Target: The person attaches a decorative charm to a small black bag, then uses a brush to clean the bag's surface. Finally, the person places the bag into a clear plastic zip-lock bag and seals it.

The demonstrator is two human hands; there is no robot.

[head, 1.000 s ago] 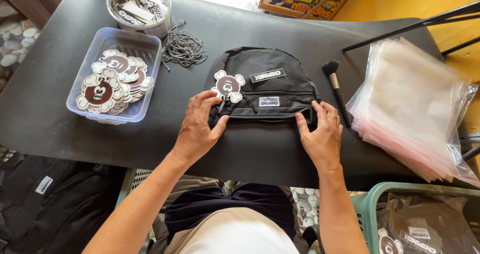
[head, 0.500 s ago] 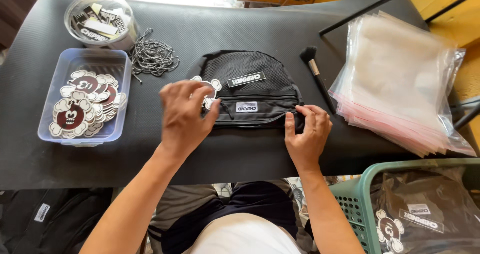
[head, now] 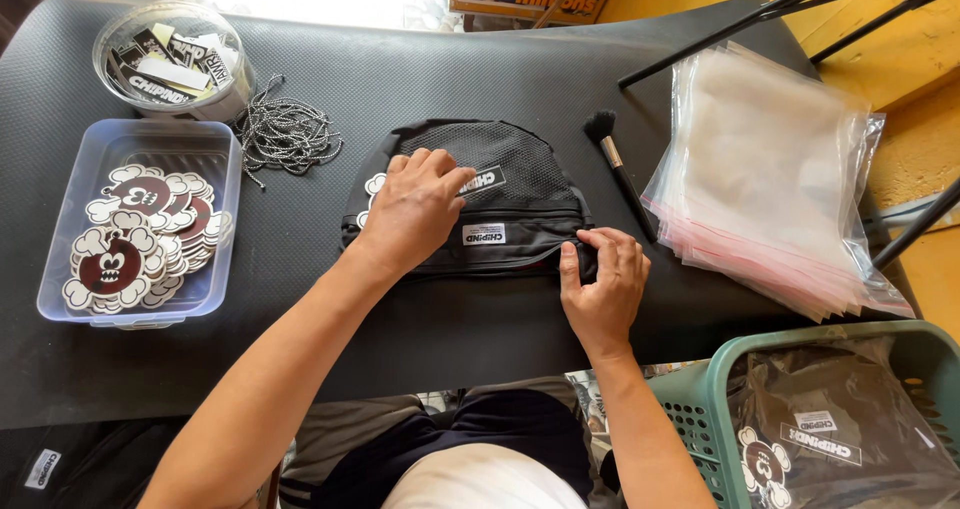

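Note:
A small black pouch bag [head: 520, 184] with a mesh top and white labels lies in the middle of the black table [head: 450, 319]. My left hand [head: 415, 209] presses flat on the bag's left half, covering most of a white flower-shaped tag [head: 375, 185]. My right hand [head: 602, 281] pinches the bag's lower right corner at the zipper end.
A clear tub [head: 140, 224] of flower-shaped tags sits at left, a round tub of labels [head: 170, 59] behind it, and a heap of ball chains [head: 285, 134] beside them. A brush [head: 620, 169] and a stack of clear bags [head: 770, 179] lie right. A green basket [head: 830, 419] holds packed bags.
My left hand has slid up from the bag's lower edge onto its left half, over the flower tag. My right hand has closed on the bag's lower right corner.

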